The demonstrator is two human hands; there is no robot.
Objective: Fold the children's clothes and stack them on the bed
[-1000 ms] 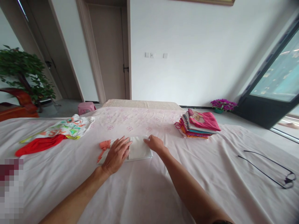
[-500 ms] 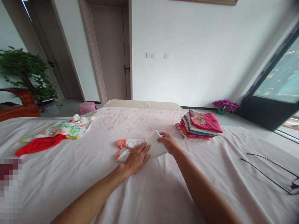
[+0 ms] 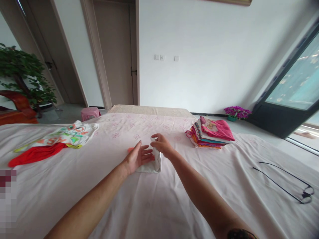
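Room: white wall (image 3: pixel 199 49) and brown door (image 3: pixel 114 53) well beyond both hands.
Sheet (image 3: pixel 149 205): pale pink, spread beneath the action.
Right hand (image 3: pixel 162 145): and it's pinching a raised edge, thumb against fingers!
Left hand (image 3: pixel 136 157): open, fingers loosely spread, right at the fold.
White garment (image 3: pixel 158 163): between the hands, partly folded, orange peeking out beyond the left.
Clothes stack (image 3: pixel 216 130): beyond the right hand, off to its right.
Glasses (image 3: pixel 304 193): well right of that hand.

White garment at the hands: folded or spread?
Partly folded: the white garment is gathered compactly, its right end raised in the right hand, not flat.
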